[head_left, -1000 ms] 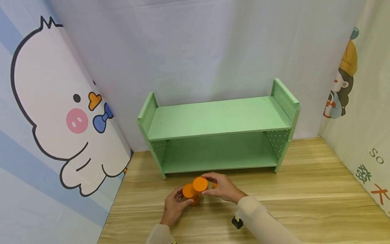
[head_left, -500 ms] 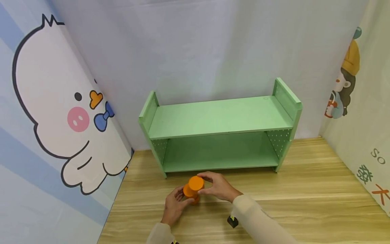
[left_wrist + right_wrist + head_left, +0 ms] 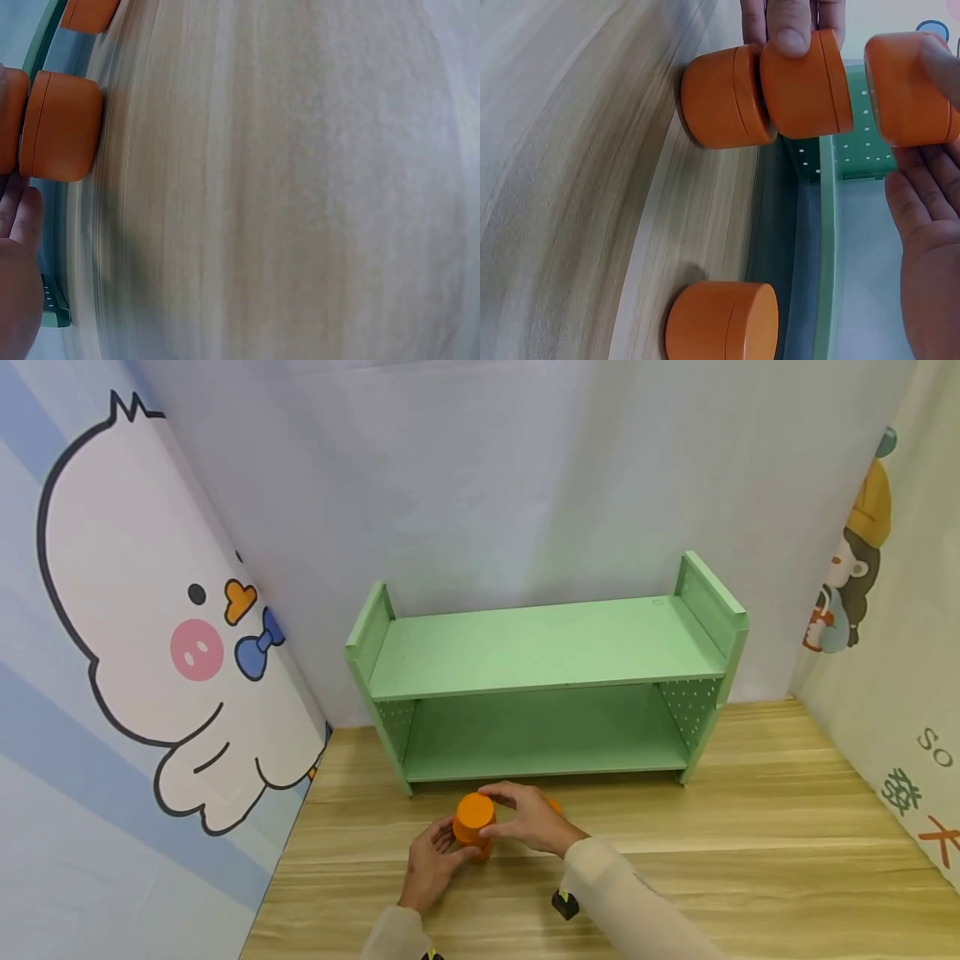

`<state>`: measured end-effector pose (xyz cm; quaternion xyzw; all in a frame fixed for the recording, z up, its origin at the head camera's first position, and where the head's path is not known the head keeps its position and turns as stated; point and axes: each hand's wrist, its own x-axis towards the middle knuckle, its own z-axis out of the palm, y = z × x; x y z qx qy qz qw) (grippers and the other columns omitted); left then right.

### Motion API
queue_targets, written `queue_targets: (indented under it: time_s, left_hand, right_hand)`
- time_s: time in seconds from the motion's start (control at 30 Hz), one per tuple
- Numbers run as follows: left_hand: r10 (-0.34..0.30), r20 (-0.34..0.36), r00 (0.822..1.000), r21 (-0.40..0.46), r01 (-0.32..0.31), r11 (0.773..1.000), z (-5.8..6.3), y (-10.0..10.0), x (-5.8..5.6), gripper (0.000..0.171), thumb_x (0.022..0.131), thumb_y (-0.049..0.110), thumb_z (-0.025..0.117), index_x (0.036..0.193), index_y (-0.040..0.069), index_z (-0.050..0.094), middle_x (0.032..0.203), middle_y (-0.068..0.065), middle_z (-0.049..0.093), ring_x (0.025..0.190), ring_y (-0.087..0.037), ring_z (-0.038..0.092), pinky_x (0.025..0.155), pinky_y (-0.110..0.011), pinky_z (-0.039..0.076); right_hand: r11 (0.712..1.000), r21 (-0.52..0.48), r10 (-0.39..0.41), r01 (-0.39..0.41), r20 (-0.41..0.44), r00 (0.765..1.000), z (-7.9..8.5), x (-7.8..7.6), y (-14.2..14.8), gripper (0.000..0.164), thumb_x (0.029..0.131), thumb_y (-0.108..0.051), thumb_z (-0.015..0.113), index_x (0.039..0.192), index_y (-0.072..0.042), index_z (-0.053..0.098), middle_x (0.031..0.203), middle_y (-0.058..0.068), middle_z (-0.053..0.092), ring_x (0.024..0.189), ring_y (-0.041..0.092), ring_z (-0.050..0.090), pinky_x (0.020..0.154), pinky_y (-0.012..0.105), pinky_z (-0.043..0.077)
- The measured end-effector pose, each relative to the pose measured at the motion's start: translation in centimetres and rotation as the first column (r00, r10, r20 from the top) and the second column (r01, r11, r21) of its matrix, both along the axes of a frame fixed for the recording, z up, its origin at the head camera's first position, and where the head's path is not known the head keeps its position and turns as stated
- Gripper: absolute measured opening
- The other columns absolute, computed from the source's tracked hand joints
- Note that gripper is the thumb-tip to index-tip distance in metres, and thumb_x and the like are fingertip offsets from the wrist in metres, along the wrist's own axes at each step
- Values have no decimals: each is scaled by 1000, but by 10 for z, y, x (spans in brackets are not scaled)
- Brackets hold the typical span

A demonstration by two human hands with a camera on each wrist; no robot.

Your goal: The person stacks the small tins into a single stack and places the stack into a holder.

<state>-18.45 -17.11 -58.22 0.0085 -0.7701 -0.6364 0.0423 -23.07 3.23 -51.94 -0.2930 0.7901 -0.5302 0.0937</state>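
My right hand (image 3: 534, 821) grips an orange lidded jar (image 3: 476, 811) between thumb and fingers. In the right wrist view this jar (image 3: 909, 86) hangs a small gap above a second orange jar (image 3: 802, 86). My left hand (image 3: 430, 867) holds that second jar, thumb on its side. The second jar sits on a bottom jar (image 3: 721, 99), which stands on the wooden table, slightly out of line with it. Another orange jar (image 3: 716, 322) stands alone on the table; in the head view it is mostly hidden behind my right hand.
A green two-tier shelf (image 3: 547, 647) stands just behind the jars, its front edge close to them. A small black object (image 3: 565, 904) shows by the right sleeve. Printed curtains (image 3: 525, 485) hang at the back and both sides of the wooden table (image 3: 750, 843).
My right hand has moved left with its jar, from beside the stacked jars to over them. The left hand stays around the second jar. The head view has shifted slightly.
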Motion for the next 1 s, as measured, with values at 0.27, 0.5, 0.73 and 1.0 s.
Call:
queue_targets:
  time_s: [0.27,0.5,0.73,1.0]
  left_hand:
    - [1,-7,1000,11,-1,1000,0,0,0,59,77,3,85,127,-12,58,128,-29,60,117,-42,60,101,-45,52]
    - [-9,-18,1000,11,10,1000,0,1,1,56,78,0,84,126,-13,58,126,-29,61,117,-41,60,101,-47,51]
    - [-17,-14,1000,28,18,999,-1,0,0,56,77,-1,84,125,-13,58,126,-29,61,119,-42,58,102,-48,50]
    - [-16,7,1000,41,15,999,0,0,0,56,78,5,85,126,-9,60,128,-24,61,121,-39,58,104,-45,50]
  right_hand:
    - [1000,4,2,-2,31,1000,-1,1,-7,57,85,-15,81,135,-1,58,137,16,58,130,35,52,110,49,42]
    - [1000,17,-5,4,44,999,-4,-1,-10,58,85,-16,82,135,-2,58,138,15,57,131,35,51,110,48,42]
    - [1000,14,-6,5,56,998,-5,-2,-12,57,85,-15,81,135,-1,58,138,16,57,130,36,51,110,49,42]
    - [1000,4,-2,1,63,998,-6,-2,-13,57,86,-16,81,136,0,58,138,16,57,130,36,51,110,49,42]
